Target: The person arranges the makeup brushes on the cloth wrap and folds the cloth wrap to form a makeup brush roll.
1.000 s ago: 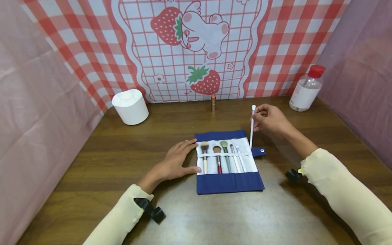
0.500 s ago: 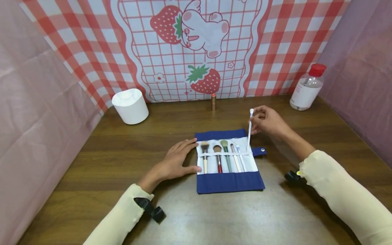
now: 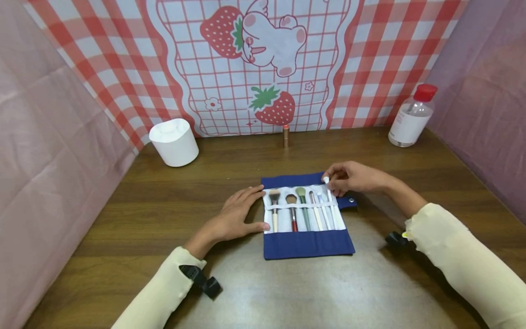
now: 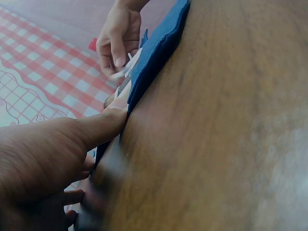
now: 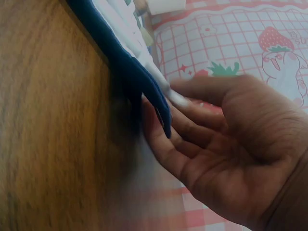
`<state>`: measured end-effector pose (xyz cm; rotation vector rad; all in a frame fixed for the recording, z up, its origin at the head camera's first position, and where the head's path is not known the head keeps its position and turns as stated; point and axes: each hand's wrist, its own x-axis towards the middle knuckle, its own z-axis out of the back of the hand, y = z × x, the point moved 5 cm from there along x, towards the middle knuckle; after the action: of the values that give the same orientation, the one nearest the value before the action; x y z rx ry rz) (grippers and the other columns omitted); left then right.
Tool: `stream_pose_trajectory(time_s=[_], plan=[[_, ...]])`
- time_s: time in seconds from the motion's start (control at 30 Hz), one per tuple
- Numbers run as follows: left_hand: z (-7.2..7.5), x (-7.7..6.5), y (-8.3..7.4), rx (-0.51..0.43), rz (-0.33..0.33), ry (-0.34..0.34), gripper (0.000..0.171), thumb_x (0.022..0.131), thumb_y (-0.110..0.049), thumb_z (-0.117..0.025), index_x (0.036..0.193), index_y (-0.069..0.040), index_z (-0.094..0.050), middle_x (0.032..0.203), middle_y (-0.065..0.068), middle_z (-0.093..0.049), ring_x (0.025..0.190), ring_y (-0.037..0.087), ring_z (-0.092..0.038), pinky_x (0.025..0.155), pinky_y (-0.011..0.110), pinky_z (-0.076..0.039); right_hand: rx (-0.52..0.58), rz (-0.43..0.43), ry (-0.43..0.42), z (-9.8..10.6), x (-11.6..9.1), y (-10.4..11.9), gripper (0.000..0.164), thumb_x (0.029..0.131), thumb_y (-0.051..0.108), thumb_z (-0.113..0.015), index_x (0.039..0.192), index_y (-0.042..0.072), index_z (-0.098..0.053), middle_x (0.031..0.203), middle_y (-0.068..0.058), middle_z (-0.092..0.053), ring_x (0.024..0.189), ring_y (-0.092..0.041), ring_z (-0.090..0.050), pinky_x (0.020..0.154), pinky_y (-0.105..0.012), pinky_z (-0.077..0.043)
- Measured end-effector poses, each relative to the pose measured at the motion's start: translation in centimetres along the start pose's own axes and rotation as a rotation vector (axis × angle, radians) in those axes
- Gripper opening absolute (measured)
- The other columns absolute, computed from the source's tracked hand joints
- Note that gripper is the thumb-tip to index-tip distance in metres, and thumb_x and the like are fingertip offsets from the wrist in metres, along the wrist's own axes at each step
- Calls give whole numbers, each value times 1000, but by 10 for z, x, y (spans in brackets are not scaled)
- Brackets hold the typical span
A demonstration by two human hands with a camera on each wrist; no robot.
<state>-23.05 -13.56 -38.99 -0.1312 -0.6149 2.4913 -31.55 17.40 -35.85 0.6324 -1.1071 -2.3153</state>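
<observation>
A navy brush roll [image 3: 308, 246] with a white lining lies unfolded on the table. My right hand [image 3: 354, 177] pinches a white makeup brush [image 3: 330, 195] near its top, and the brush runs down into the rightmost place of the roll, at the elastic band. In the right wrist view the white brush tip [image 5: 179, 99] shows by my fingers, beside the navy strap [image 5: 156, 96]. My left hand [image 3: 236, 220] rests at the roll's left edge with fingers spread and thumb on the edge. Several other brushes sit under the band, among them a green brush [image 3: 302, 201] and a red-handled brush [image 3: 294, 223].
Behind the roll a copper lipstick tube [image 3: 286, 137] stands near the back edge. A white container [image 3: 174, 144] is at the back left. At the back right stands a clear bottle [image 3: 411, 119] with a red cap. A checked cloth [image 3: 378, 82] hangs behind the table.
My right hand has brought the white brush left and down from above the roll's right side into its rightmost place. The left hand stays where it was.
</observation>
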Motion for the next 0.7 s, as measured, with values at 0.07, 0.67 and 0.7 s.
stream_pose_trajectory(time_s=[0.07, 0.67, 0.7], plan=[[1, 0, 0, 0, 2, 0, 93, 88, -58, -71, 159, -14, -31, 166, 1, -20, 151, 31, -15, 117, 58, -14, -105, 27, 51, -2, -1, 1, 24, 100, 21, -65, 116, 3, -66, 96, -10, -67, 85, -24, -64, 75, -37, -56], [15, 6, -7, 52, -32, -13, 73, 95, -51, -65, 152, -11, -43, 161, 9, -31, 146, 33, -26, 112, 61, -25, -482, 287, -202, -33, -18, 57, 14, 101, 18, -63, 110, 15, -73, 95, 4, -68, 76, -12, -56, 65, -31, -49], [18, 8, -9, 49, -47, -33, 66, 97, -45, -64, 150, -11, -46, 159, 11, -33, 145, 33, -27, 112, 61, -26, -467, 308, -179, -42, -20, 65, 14, 101, 19, -62, 110, 16, -73, 96, 5, -68, 76, -11, -57, 65, -30, -49]])
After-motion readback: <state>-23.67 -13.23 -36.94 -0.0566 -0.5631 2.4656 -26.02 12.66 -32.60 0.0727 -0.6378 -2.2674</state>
